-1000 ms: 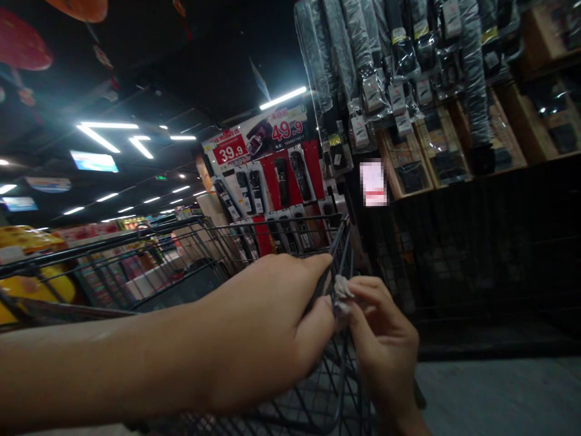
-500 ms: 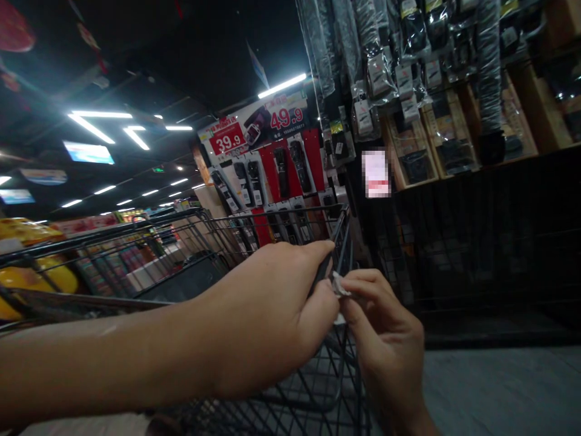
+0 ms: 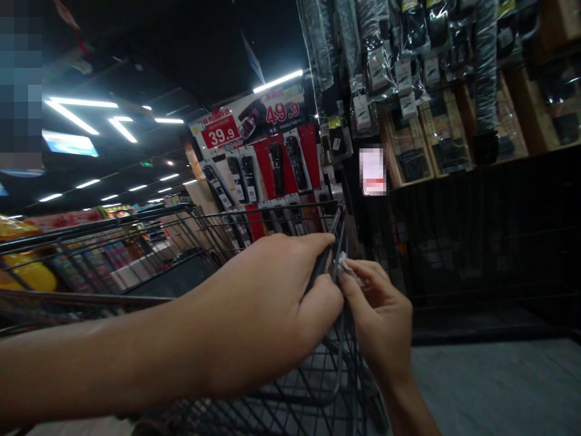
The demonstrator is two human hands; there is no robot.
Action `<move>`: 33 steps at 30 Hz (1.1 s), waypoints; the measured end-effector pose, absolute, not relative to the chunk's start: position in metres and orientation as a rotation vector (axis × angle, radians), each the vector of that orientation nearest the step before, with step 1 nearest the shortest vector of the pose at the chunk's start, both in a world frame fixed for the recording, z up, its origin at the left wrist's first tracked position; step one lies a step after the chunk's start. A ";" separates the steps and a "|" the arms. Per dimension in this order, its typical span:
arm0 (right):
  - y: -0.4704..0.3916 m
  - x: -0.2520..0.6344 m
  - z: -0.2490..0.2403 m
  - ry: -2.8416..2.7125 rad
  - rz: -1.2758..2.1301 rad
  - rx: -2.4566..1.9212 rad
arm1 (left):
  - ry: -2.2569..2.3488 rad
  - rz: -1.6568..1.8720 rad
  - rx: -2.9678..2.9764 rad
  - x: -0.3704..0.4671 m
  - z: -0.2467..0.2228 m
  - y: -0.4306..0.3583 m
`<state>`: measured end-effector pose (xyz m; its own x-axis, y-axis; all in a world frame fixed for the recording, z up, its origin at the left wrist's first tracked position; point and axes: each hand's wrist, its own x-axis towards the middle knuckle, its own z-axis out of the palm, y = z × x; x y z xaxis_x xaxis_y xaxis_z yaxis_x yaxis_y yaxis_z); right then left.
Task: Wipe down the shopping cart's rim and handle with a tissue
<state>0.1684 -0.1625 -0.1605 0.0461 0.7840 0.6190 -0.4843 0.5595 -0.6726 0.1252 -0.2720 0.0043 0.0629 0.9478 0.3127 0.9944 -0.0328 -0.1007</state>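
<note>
My left hand [image 3: 290,297] reaches in from the left, over the black wire shopping cart [image 3: 338,363]. Its fingers are closed around a dark, flat-edged piece [image 3: 321,266] near the cart's rim. Most of that piece is hidden by the hand, so I cannot tell whether it belongs to the cart. Just to the right, my right hand [image 3: 379,303] pinches a small crumpled white tissue [image 3: 343,264] between thumb and fingers. The tissue is right by the cart's side bar, close to my left fingertips.
Beyond the cart, packaged belts [image 3: 297,160] hang on a red and white display under a price sign [image 3: 222,133]. At the upper right, wrapped goods [image 3: 379,66] hang above wooden boxes [image 3: 411,151]. Grey floor [image 3: 494,387] shows at the lower right.
My right hand has shifted slightly left and up with the tissue, now against the cart's side bar. My left hand keeps its closed grip. The view has turned slightly.
</note>
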 end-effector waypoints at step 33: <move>-0.156 0.208 -0.188 -1.567 0.998 -0.126 | -1.880 -0.353 -2.101 0.121 0.001 -0.275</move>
<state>0.2084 -0.1555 -0.1884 -0.2811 0.5867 0.7595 -0.4400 0.6245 -0.6453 0.1205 -0.2753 0.0006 0.1137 0.9199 0.3754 0.9934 -0.0991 -0.0579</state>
